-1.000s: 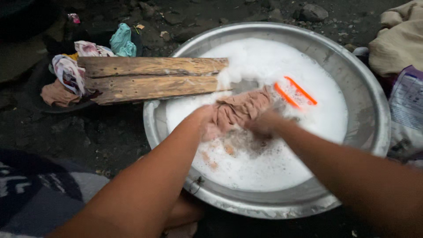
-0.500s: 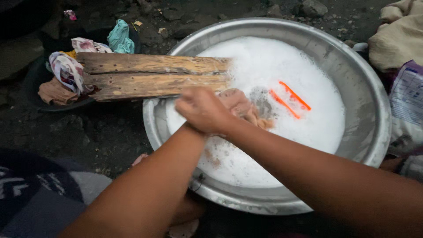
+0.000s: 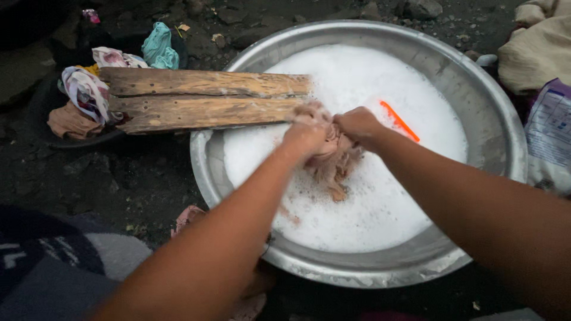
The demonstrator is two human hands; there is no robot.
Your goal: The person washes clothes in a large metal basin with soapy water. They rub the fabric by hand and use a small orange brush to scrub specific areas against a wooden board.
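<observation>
Both hands closed on one wet, pinkish-brown cloth (image 3: 333, 163), held just above white suds in a wide metal basin (image 3: 496, 142). Left hand (image 3: 306, 132) fisted around the cloth's upper left part, knuckles up, foam on the fingers. Right hand (image 3: 358, 123) gripping the same cloth from the right, touching or almost touching the left hand. Loose end of the cloth hanging below the two fists, down to the foam near the basin's middle. Foam (image 3: 363, 214) covering nearly all the water, with brownish patches just under the cloth.

One orange strip of plastic (image 3: 399, 120) poking out of the suds just right of the right hand; the rest of that thing hidden under foam, kind not clear. Two rough wooden planks (image 3: 202, 98) lying side by side, right ends resting on the basin's left rim and reaching into the foam, close to the left hand. Heap of mixed clothes (image 3: 89, 95) in a dark bowl at the planks' far left end, a teal piece (image 3: 159, 49) on top. Beige fabric (image 3: 538, 50) and a printed plastic bag (image 3: 550, 137) at the right edge, on dark stony ground (image 3: 131, 178).
</observation>
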